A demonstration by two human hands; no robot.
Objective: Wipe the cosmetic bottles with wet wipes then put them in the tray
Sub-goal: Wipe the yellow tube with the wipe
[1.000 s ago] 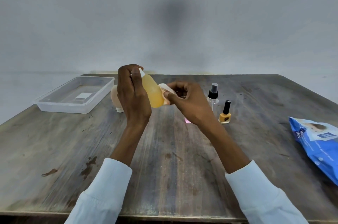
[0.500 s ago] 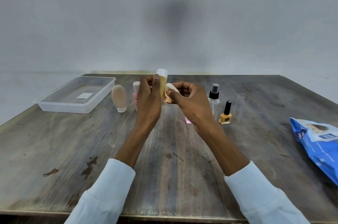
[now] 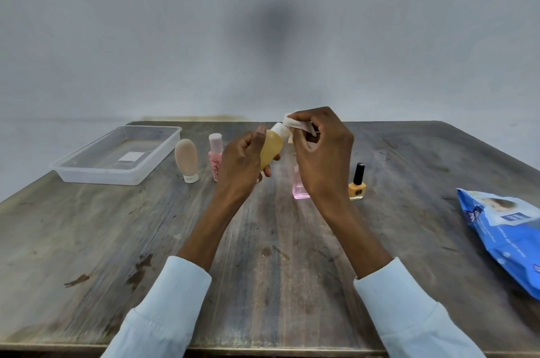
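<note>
Since half a second before, I saw my left grip (image 3: 242,164) tilt the held yellow bottle (image 3: 271,148) rightward above the tabletop (image 3: 117,240) while my right grip (image 3: 318,150), pinching the wipe (image 3: 295,123), rose onto its cap.

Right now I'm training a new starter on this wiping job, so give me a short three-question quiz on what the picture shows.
1. True or false: the clear tray already holds a bottle.
2. Which hand pinches the wet wipe? A) left hand B) right hand
3. Fill in: the wipe is at the yellow bottle's ____.

Key: 1 false; there is only a white label on its floor. 2 B; the left hand holds the yellow bottle. 3 cap.
</note>
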